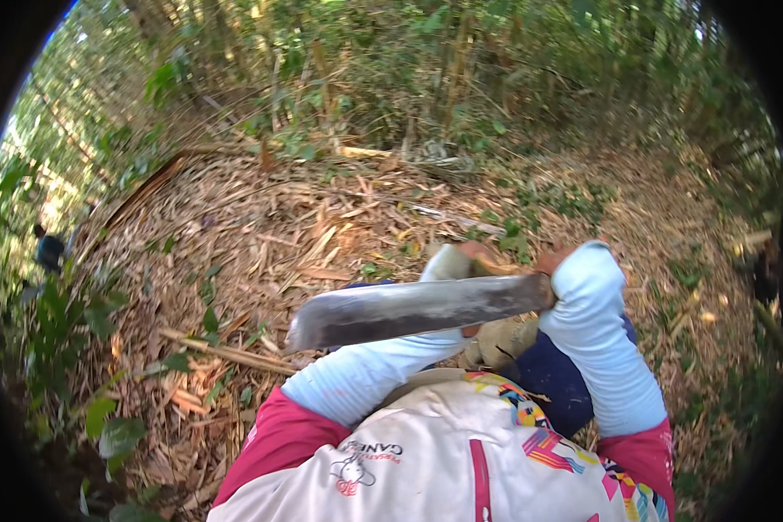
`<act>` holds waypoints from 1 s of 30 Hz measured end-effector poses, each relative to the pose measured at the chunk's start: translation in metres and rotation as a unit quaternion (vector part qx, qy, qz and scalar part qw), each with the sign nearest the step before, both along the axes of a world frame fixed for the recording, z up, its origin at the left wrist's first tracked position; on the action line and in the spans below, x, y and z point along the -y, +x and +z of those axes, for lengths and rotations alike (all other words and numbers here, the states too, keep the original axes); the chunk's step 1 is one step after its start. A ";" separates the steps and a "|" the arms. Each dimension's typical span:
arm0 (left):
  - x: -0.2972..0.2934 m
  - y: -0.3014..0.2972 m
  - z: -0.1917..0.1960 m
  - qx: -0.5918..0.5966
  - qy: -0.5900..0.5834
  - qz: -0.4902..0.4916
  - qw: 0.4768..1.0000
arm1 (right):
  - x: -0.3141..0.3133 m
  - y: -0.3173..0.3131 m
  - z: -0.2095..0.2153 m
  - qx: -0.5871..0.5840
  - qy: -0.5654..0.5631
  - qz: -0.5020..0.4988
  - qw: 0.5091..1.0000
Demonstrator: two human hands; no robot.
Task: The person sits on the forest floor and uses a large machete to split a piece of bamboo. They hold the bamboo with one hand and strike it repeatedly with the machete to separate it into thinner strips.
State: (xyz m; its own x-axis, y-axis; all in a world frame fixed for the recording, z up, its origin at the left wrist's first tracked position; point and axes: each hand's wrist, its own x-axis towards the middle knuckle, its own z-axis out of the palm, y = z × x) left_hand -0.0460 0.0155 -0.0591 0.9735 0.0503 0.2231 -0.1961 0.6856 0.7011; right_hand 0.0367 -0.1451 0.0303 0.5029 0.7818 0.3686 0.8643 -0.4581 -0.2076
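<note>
My right hand [555, 258] is closed around the handle end of a machete [418, 310]. Its broad, worn grey blade reaches left across the view, above my left forearm. Of my left hand [471, 331], only a sliver of skin shows under the blade's lower edge; its fingers are hidden. Beyond the blade, a grey-green shape [448, 262], perhaps a boot, and a yellowish-brown piece [494, 263] are partly covered and blurred. A drab boot [503, 341] shows between my arms, beside dark blue trousers [552, 378].
Dry chips and leaf litter [261, 226] cover the ground. A pale stick [226, 350] lies at left, a grey one [457, 217] ahead. Leafy plants [117, 435] stand at the left edge, dense undergrowth [391, 78] behind. A person in dark clothing [49, 250] is far left.
</note>
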 end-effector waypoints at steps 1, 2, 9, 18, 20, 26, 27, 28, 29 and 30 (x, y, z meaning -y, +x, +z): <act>0.004 -0.005 0.007 0.007 0.047 0.072 0.996 | -0.001 0.000 0.005 0.019 -0.062 0.005 0.998; 0.009 -0.006 0.011 0.016 0.093 0.138 0.986 | 0.007 0.010 -0.017 0.037 -0.071 -0.025 0.996; 0.000 -0.017 0.020 -0.047 0.119 0.160 0.979 | -0.001 -0.004 0.007 0.075 -0.140 -0.015 0.987; -0.001 -0.016 0.018 0.004 0.143 0.146 0.979 | -0.005 -0.003 0.015 0.032 -0.211 -0.045 0.976; -0.004 -0.014 0.010 0.007 0.164 0.150 0.975 | -0.004 0.003 0.005 0.038 -0.213 -0.050 0.975; 0.000 -0.013 0.014 0.026 0.195 0.184 0.963 | 0.000 -0.004 0.011 0.112 -0.084 -0.010 0.990; 0.001 -0.011 0.014 0.036 0.191 0.191 0.962 | 0.000 -0.004 0.014 0.106 -0.079 -0.001 0.991; 0.001 -0.011 0.013 0.034 0.193 0.190 0.962 | 0.001 -0.004 0.013 0.109 -0.079 -0.005 0.991; 0.000 -0.011 0.013 0.033 0.195 0.190 0.962 | 0.001 -0.004 0.011 0.113 -0.080 -0.010 0.990; 0.000 -0.011 0.012 0.031 0.198 0.190 0.961 | 0.001 -0.003 0.010 0.117 -0.080 -0.013 0.990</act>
